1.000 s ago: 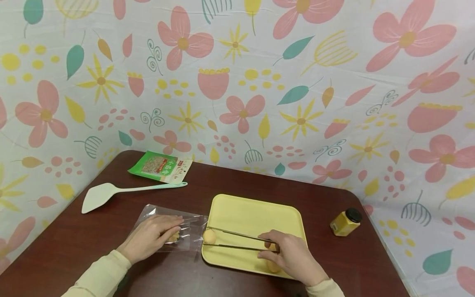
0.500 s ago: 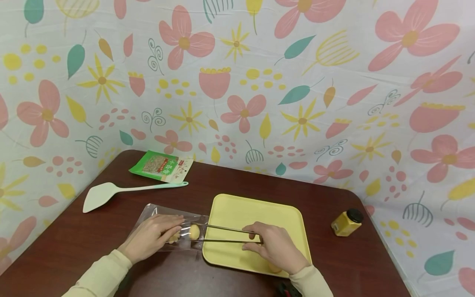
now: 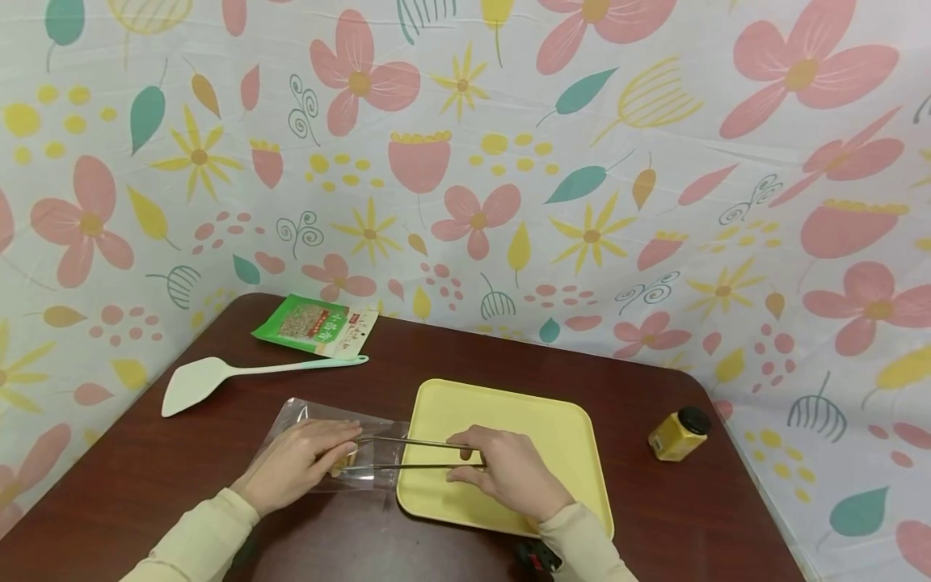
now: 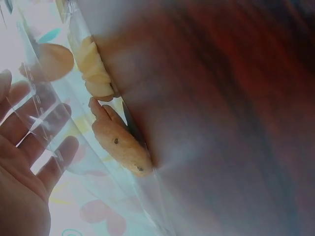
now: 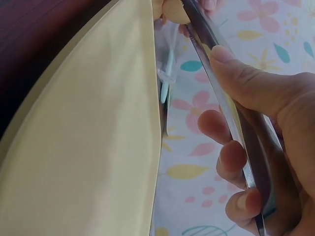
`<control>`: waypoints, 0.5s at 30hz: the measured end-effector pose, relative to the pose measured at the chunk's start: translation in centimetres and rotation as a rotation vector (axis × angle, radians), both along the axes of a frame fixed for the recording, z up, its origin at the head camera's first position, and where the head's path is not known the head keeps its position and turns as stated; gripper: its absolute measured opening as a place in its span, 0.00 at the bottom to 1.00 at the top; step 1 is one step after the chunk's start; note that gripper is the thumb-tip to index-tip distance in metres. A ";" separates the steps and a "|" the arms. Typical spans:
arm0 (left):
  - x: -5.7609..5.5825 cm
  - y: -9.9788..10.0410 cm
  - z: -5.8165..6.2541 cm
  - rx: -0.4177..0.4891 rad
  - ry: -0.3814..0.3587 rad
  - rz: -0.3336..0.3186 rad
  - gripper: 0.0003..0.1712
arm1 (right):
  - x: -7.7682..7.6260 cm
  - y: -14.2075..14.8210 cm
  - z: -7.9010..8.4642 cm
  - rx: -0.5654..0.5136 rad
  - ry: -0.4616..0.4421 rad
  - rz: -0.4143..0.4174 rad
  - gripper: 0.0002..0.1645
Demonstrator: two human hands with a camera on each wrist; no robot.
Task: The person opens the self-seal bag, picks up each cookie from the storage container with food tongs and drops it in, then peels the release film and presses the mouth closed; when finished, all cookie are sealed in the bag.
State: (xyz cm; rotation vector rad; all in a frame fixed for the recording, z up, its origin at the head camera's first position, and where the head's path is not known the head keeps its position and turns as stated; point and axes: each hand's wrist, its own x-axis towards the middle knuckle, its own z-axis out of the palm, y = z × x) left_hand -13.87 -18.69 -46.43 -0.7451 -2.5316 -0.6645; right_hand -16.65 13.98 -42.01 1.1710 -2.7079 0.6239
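My left hand [image 3: 298, 465] lies over a clear plastic bag [image 3: 367, 481]; index finger and thumb meet near its mouth, seemingly pinching the upper film. Through that film the left wrist view shows a brown cookie [image 4: 120, 142] with dark specks, a ridged pale-yellow cookie [image 4: 92, 69] and a smooth round piece [image 4: 54, 61]. My right hand [image 3: 509, 473] grips metal tongs [image 3: 429, 466], thumb on one arm and fingers around the other. The tong tips reach inside the bag beside my left fingertips. A round yellow piece [image 5: 173, 11] shows at the tips in the right wrist view.
A yellow tray [image 3: 480, 412] is under my right hand. To its right stands a black-lidded yellow jar [image 3: 679, 435]. A pale green spatula [image 3: 196, 386] and a green packet [image 3: 313, 325] lie at the back left. A patterned cloth [image 3: 465, 162] hangs behind the table.
The right hand and tongs have moved left, carrying the round yellow piece from the tray's left edge into the bag. The left hand stays in place.
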 end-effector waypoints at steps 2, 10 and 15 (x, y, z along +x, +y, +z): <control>0.0 0.0 0.0 0.004 0.003 -0.001 0.16 | -0.1 -0.4 0.0 -0.001 0.001 0.006 0.21; 0.0 0.0 0.0 0.022 0.004 0.001 0.16 | -0.6 -1.8 0.0 -0.005 -0.012 0.038 0.22; 0.0 -0.1 -0.1 0.021 0.017 0.000 0.16 | -0.7 -2.3 0.0 0.008 -0.018 0.041 0.22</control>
